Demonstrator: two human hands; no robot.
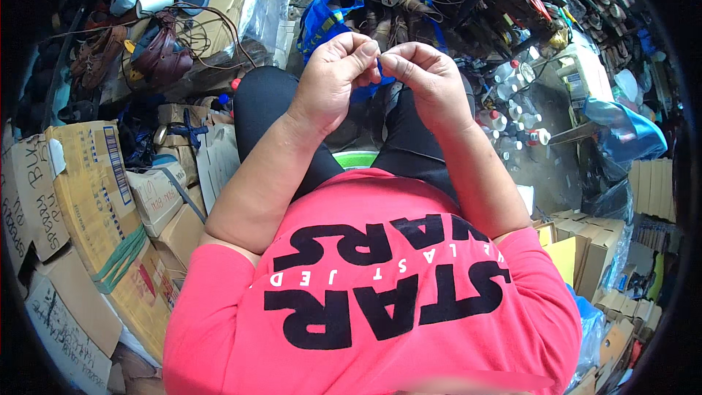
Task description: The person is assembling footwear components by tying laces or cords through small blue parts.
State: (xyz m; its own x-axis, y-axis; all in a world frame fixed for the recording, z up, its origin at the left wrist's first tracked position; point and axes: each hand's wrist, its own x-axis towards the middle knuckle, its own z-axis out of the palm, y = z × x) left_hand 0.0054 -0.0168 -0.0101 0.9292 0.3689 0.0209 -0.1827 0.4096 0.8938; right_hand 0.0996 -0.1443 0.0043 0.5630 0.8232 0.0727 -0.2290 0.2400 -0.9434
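two thumbs press against their index fingers: the left hand (327,80) and the right hand (436,88) are each closed in a pinch, the tips just beside each other. something thin may lie between them, but it is too small to tell, so i cannot say what either pinch has hold of. just beyond the hands and partly hidden by them, an open blue bag (312,28) holds brown pieces (404,9). nearer the body come black-clad knees (267,99), a green-rimmed round thing (356,159) between the thighs, and a pink shirt (248,336). farther out, clear bottles (506,72) stand to the right; to the left, a white spool (155,2) sits near dark red leather (162,56), above a large cardboard box (82,168) with a green band (121,260).
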